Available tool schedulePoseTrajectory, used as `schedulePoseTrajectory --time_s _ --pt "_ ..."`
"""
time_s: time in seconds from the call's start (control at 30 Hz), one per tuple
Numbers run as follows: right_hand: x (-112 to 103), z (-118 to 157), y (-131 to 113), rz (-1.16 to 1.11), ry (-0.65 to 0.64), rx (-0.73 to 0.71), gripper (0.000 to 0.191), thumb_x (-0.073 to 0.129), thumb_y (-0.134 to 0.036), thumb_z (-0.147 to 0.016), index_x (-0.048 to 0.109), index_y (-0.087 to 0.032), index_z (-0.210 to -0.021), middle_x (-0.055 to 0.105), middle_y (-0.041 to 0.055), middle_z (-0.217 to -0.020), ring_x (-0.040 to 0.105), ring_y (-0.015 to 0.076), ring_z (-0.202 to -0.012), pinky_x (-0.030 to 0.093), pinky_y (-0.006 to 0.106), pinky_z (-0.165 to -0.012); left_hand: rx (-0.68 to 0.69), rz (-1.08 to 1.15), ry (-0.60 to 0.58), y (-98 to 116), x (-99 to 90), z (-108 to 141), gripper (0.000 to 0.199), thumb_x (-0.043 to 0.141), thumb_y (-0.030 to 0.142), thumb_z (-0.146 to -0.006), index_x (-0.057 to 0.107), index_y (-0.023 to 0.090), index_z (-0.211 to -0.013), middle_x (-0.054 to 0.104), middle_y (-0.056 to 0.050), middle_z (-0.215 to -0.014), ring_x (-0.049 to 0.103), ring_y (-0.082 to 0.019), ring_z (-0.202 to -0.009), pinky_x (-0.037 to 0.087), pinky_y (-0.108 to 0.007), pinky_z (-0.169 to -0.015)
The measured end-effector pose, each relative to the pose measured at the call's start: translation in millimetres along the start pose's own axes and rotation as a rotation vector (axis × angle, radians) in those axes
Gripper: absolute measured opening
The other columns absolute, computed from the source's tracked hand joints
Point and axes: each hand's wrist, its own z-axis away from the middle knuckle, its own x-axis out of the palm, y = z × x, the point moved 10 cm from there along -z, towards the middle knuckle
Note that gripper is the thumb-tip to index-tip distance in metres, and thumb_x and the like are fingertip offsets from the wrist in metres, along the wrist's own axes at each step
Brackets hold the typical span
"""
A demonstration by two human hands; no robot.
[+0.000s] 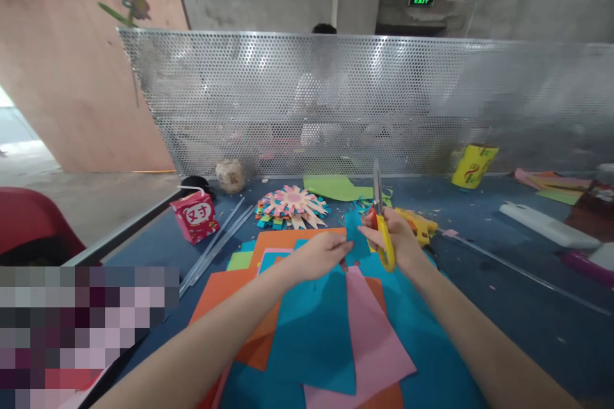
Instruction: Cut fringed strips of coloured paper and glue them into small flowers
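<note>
A small blue paper piece is pinched between the fingers of my left hand. My right hand holds yellow-handled scissors, blades pointing up and away, and its fingertips also touch the blue piece's right side. Under both hands lies a spread of coloured sheets: a blue sheet, a pink sheet and an orange sheet. Just beyond my left hand rests a layered paper flower with fringed pink, white and blue strips.
A red drink carton with a straw and clear glue sticks lie left. A yellow glue gun sits by my right hand. Further off are green paper, a yellow can and a perforated metal screen, a person behind it.
</note>
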Motion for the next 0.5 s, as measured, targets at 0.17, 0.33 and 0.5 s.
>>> schedulePoseTrajectory --time_s 0.17,0.33,0.5 --pt "24.8 18.7 -17.1 -0.037 -0.156 -0.033 0.022 0.063 -0.036 -0.086 0.053 -0.016 -0.085 0.053 -0.0064 -0.066 0.047 0.0064 -0.046 0.042 0.020 -0.043 -0.028 0.014 0.147 -7.4 -18.3 32.0 0.035 0.051 0.040 -0.082 0.046 0.018 -0.054 0.051 0.003 -0.050 0.042 -0.009 -0.042 0.030 -0.022 -0.042" --pt "34.6 37.4 -24.7 -0.028 -0.215 -0.126 0.039 0.077 -0.042 -0.064 0.048 -0.023 -0.080 0.052 -0.0061 -0.067 0.049 0.0104 -0.052 0.042 0.025 -0.047 0.044 0.117 0.485 2.6 -62.9 60.9 0.038 0.046 0.038 -0.085 0.042 0.019 -0.053 0.050 0.003 -0.047 0.043 -0.009 -0.046 0.035 -0.022 -0.049" --pt "48.9 47.5 -10.2 0.033 -0.334 -0.133 0.026 0.068 -0.036 -0.080 0.049 -0.019 -0.077 0.046 -0.0078 -0.062 0.043 0.0071 -0.048 0.036 0.020 -0.043 0.091 0.223 0.697 9.5 -91.8 81.0 0.028 0.050 0.029 -0.082 0.044 0.019 -0.057 0.051 0.004 -0.049 0.050 -0.009 -0.049 0.039 -0.020 -0.051"
